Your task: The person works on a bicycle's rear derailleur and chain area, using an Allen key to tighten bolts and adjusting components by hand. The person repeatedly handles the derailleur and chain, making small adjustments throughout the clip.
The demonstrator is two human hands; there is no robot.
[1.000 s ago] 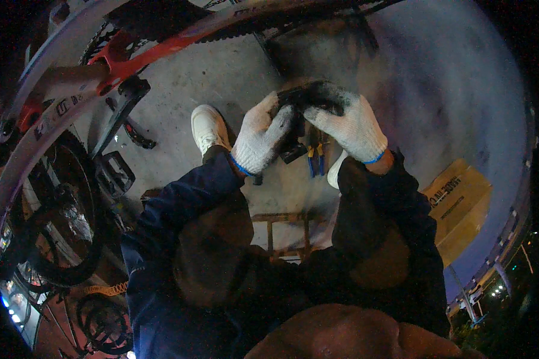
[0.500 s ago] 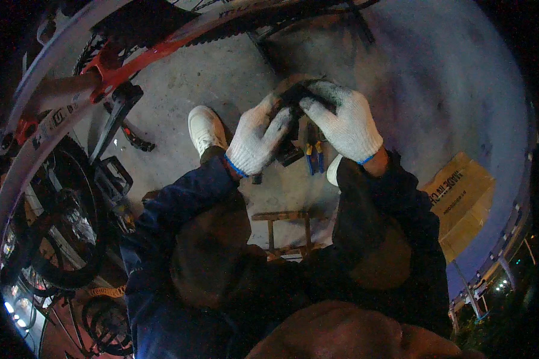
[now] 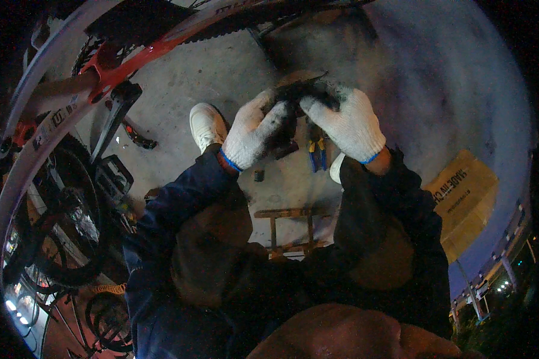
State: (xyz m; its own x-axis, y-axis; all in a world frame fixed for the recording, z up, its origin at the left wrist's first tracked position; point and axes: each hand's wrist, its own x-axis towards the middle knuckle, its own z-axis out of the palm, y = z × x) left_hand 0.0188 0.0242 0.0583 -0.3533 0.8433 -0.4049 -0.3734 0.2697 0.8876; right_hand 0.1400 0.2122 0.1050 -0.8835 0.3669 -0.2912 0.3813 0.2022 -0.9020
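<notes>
One dark part [image 3: 294, 93] pinched between the fingers [image 3: 317, 110] of left hand [image 3: 251, 130] and right hand [image 3: 351, 124] above the floor [image 3: 239, 66], perhaps liable to drop through a slip of the blackened gloves [image 3: 359, 131].

On your left you have a red-and-grey bicycle frame [image 3: 139, 62] with a black crank arm [image 3: 117, 112], an orange coil [image 3: 109, 288] farther back, and brown cardboard [image 3: 468, 210] at your right.
</notes>
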